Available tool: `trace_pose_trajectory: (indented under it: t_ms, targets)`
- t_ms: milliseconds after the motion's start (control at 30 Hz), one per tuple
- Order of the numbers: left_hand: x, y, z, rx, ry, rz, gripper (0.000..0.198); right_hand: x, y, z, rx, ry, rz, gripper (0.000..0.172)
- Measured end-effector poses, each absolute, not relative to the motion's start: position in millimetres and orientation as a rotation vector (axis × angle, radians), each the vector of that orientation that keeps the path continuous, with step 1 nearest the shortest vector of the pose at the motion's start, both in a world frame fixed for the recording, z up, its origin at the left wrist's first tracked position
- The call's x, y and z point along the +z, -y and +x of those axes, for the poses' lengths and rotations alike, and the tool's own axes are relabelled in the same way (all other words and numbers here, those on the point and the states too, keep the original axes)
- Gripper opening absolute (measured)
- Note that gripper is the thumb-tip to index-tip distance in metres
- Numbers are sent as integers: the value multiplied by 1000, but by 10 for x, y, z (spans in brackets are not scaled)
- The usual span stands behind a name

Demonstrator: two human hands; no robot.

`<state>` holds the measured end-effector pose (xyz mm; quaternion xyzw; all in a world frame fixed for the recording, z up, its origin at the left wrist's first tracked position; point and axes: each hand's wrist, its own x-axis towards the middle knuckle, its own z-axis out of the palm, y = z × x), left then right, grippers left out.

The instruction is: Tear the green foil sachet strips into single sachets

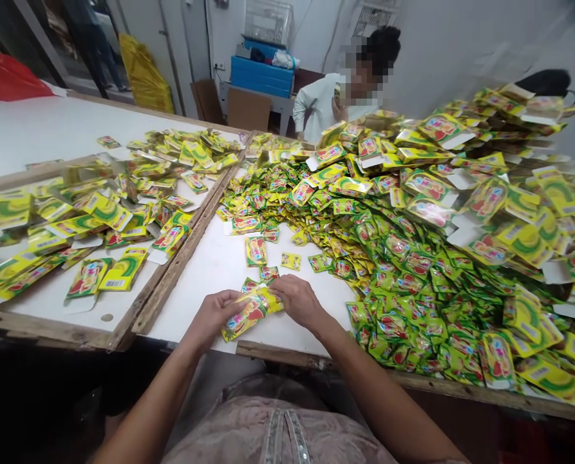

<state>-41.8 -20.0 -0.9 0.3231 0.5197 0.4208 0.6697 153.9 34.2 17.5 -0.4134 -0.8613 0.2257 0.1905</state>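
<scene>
Just above the table's front edge, my left hand point(216, 317) is closed around the left end of a small yellow-and-green carton point(246, 319) with a red fruit print. My right hand point(299, 301) is at the carton's right end, its fingers pinched on a yellow sachet point(273, 301) that meets the carton's end there. How far the sachet is inside is hidden by my fingers. Right behind my hands lie a few green sachets point(268, 273), an upright-printed carton point(255, 251) and a single yellow sachet point(291, 260).
A large heap of green sachets point(403, 303) spreads to my right, with many flat cartons point(427, 187) piled over it. Left of a wooden divider point(181, 258) lie more cartons point(108, 211). Across the table sits a person point(323, 103) in a pale top, hand raised.
</scene>
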Motion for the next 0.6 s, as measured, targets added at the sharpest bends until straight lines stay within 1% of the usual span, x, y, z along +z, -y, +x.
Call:
trace_pose_trajectory:
  t_ms: [100,200,267,300,367,433,533,600]
  targets:
    - [-11,206,-450,957,-1167,744,43,159,-333,1472,736,2330,-1168,21]
    - [-42,203,-489,973,-1184,717,43,135,-413,1462,844,2109,-1387,22]
    - [-69,199,-515,990,-1200,696,43,117,-522,1460,776,2025,-1542,23]
    - [-80,197,-526,1005,-1210,683,43,108,-584,1451,703,2037,-1594,21]
    - [-91,194,-541,1045,-1222,651,42,90,-696,1416,555,2184,-1640,16]
    - [-87,193,-546,1078,-1222,625,41,74,-772,1370,463,2384,-1634,17]
    - [-76,195,-545,1095,-1223,608,41,51,-808,1335,441,2488,-1696,11]
    - [-84,195,-548,1109,-1231,600,41,39,-796,1361,523,2419,-1734,10]
